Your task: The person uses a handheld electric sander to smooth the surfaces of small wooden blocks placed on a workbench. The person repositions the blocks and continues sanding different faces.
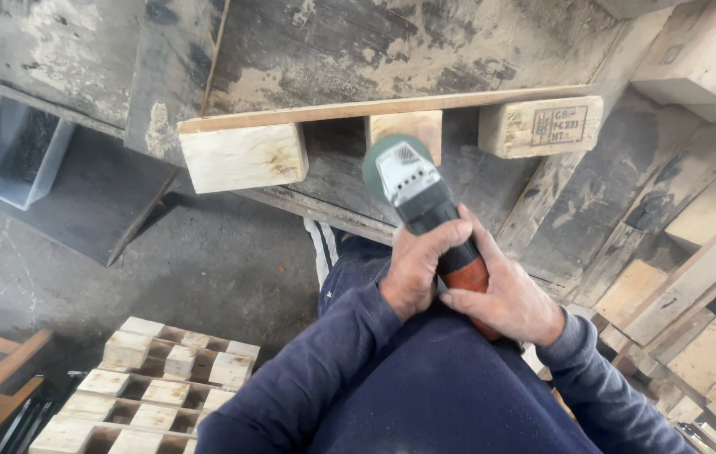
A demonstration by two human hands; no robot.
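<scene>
Head view, looking down: both hands wrap one power tool, an angle grinder [425, 202], held over the lap in dark blue clothing; left hand [415, 267] closed over the top of the body, fingers curled round it; right hand [505, 296] clamped round the rear handle from the other side, thumb lying along it; the two hands touch each other on the tool. Grinder appearance: black barrel under the left hand, orange-red rear section showing between the hands, grey metal gear head with a vent grille beyond the grip, and a round green disc at the far end, tilted toward the wood. Disc sits against or just before the middle wooden block [406, 128]; contact cannot be told. That block hangs under a pale plank [375, 108]; a larger pale block [243, 156] lies to the left of the grip and a stamped block [540, 126] to the right. Stacked small blocks [152, 391] lie well apart, below left of the grip.
</scene>
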